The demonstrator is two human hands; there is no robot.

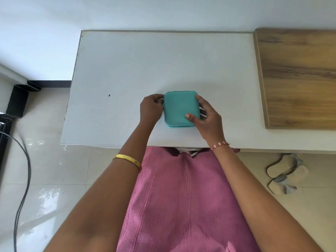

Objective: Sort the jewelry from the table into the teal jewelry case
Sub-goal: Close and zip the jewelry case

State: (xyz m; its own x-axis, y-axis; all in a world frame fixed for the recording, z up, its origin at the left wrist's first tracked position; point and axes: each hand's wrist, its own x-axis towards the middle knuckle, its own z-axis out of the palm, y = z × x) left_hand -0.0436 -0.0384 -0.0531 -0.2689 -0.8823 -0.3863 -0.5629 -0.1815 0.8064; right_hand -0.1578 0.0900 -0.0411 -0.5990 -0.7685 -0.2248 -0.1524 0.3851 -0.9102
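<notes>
Case lies shut near the worktop's near edge; right hand grasps its right side, thumb on the lid, while left hand pinches at its left edge, likely the zip. No loose jewelry shows. Judged step: opening or closing; next, run the zip.

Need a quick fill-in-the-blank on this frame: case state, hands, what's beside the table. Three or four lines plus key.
1. The teal jewelry case lies on the white table with its lid ____.
2. The right hand rests its ____ on top of the case.
3. The left hand touches the case's ____ side.
4. The board at the table's right end is made of ____.

Missing words: shut; thumb; left; wood
</notes>
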